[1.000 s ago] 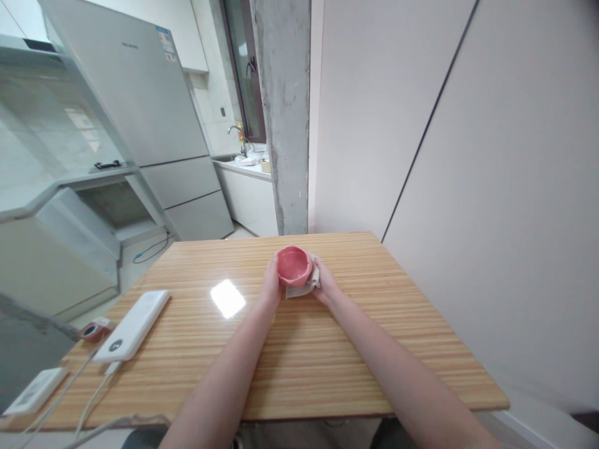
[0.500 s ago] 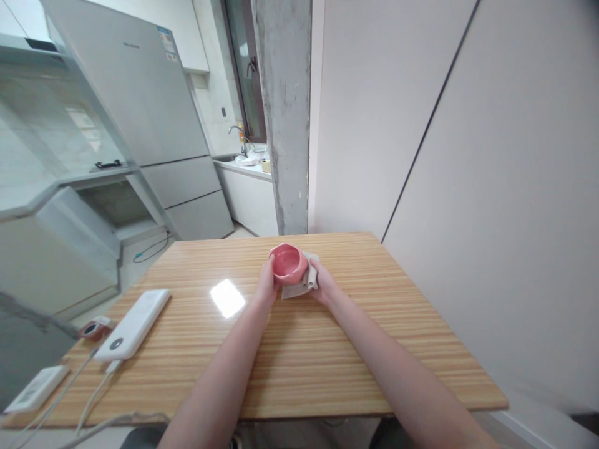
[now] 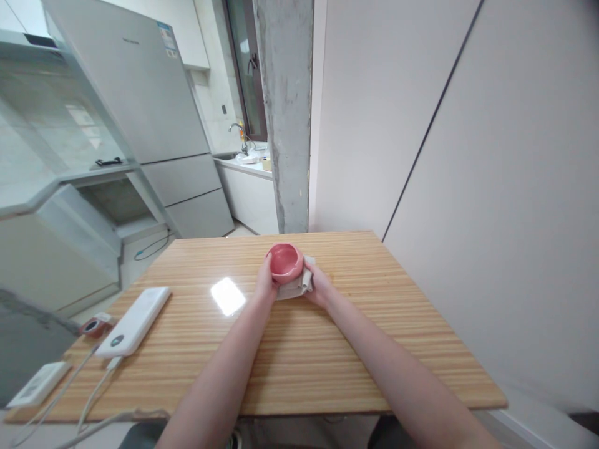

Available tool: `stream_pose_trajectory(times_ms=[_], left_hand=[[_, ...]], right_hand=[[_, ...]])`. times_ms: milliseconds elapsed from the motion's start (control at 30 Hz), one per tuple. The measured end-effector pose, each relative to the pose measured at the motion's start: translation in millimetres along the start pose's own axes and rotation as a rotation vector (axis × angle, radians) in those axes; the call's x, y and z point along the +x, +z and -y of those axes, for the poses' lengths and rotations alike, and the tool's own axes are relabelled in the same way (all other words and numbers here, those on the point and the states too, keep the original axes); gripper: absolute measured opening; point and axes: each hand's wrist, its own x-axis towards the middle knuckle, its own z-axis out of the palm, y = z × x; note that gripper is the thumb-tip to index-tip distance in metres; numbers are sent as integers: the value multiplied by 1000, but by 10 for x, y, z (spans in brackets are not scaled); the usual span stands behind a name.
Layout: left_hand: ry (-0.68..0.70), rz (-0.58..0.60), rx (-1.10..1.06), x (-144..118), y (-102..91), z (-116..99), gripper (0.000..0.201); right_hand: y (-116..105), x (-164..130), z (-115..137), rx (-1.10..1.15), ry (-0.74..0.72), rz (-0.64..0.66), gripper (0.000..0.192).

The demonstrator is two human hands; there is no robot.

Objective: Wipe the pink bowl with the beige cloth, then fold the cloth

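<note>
A pink bowl [image 3: 286, 262] with a wavy rim is tilted toward me over the far half of the table. My left hand [image 3: 266, 278] grips its left side, the thumb near the rim and the other fingers hidden behind it. In my right hand [image 3: 319, 285] is a greyish-beige cloth [image 3: 294, 288], bunched against the bowl's right side and hanging below it. The right fingers are closed on the cloth and partly covered by it.
On the wooden table [image 3: 374, 349], to the left, lie a white power bank [image 3: 135, 321] with cables, a flat white box [image 3: 40, 383] and a small reddish roll-like item [image 3: 96, 325]. A grey pillar [image 3: 290, 118] and a white wall [image 3: 444, 206] stand beyond.
Both hands have shifted slightly left with the bowl and cloth. The bowl has turned a little, and the cloth sits lower along its right side.
</note>
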Motion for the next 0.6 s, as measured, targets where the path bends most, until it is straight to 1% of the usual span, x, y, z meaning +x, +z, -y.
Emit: stream_pose_trajectory(times_ms=[67, 167, 233, 300, 367, 500, 567, 600], left_hand=[[-37, -2, 96, -4, -12, -13, 31], [-170, 38, 218, -47, -6, -24, 37], [-263, 108, 224, -83, 11, -15, 41], [-334, 165, 202, -109, 33, 7, 40], [-309, 173, 146, -108, 51, 35, 37], [-102, 93, 13, -33, 34, 79, 37], [-60, 68, 31, 8, -2, 79, 39], [-60, 58, 67, 21, -21, 73, 40]], right_hand=[[-15, 27, -7, 48, -14, -61, 24], [-65, 51, 93, 88, -86, -144, 23], [-94, 43, 186, 99, -106, -172, 26], [-100, 20, 247, 90, -113, -189, 28], [-77, -7, 249, 56, -111, -169, 29], [7, -30, 133, 19, -77, -11, 27], [18, -16, 92, 29, -60, 1, 26], [8, -3, 90, 35, -63, -17, 25]])
